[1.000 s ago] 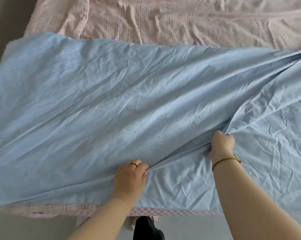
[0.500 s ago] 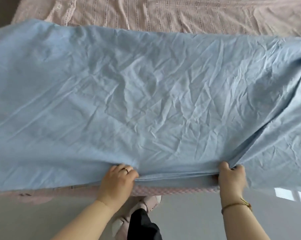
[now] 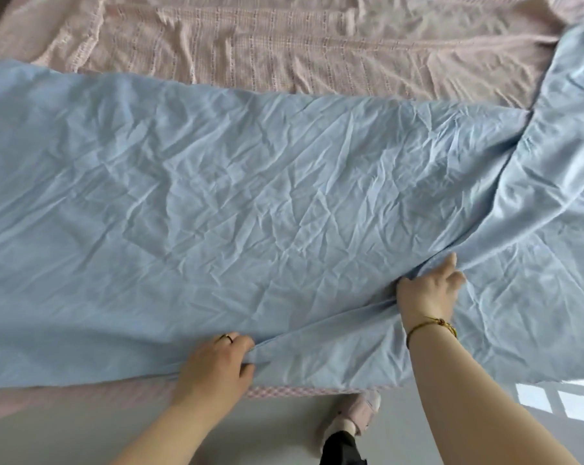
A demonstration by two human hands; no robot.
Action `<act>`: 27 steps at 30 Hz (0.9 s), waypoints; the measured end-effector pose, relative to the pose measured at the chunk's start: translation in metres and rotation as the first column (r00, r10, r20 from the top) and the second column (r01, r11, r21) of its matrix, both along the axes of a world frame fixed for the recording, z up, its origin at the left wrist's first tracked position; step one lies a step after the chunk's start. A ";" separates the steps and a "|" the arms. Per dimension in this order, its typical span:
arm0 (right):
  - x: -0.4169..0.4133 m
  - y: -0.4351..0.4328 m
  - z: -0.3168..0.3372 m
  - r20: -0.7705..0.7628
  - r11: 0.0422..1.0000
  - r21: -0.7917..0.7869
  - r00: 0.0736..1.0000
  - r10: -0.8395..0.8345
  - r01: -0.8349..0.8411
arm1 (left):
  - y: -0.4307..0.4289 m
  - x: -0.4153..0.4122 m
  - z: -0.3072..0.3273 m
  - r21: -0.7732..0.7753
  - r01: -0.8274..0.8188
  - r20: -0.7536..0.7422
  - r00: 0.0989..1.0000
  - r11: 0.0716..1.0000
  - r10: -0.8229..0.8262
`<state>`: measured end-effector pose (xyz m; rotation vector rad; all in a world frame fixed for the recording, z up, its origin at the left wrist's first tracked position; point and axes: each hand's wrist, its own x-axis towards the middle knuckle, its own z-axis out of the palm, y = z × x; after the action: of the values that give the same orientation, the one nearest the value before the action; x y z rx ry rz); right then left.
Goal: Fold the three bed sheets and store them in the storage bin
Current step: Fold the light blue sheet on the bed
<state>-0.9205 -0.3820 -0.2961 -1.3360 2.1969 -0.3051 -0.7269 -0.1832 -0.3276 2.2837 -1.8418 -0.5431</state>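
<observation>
Pink bed (image 3: pixel 284 48) under creased blue sheet (image 3: pixel 250 203)

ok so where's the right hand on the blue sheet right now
In the head view the right hand sits low and right of centre, gripping a diagonal fold of the blue sheet, up and right of the left hand at the bed's near edge.

The blue sheet (image 3: pixel 250 203) runs off the left and right edges, its corners out of sight. It covers the left hand's (image 3: pixel 213 367) fingertips. The right hand's (image 3: pixel 428 290) fingers blur. The bed's pink cover (image 3: pixel 300 45) is cropped above.
</observation>
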 end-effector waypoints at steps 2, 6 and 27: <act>-0.025 -0.032 0.000 -0.180 0.988 0.031 0.972 0.152 -0.149 | -0.032 -0.048 0.005 -0.055 0.004 -0.038 0.999 0.998 -0.006; -0.097 -0.087 -0.005 -0.390 0.774 -0.047 0.725 0.567 -0.631 | -0.103 -0.139 0.010 0.082 -0.019 -0.082 0.996 0.996 0.026; -0.280 -0.096 0.043 -0.596 0.307 -0.191 0.358 0.719 -0.932 | -0.130 -0.237 0.017 -0.229 0.004 -0.028 1.000 0.973 -0.010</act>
<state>-1.2002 -0.4776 -0.2527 -2.9138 1.2842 -0.1774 -0.9641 -0.3136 -0.3108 2.1085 -1.7959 -0.3424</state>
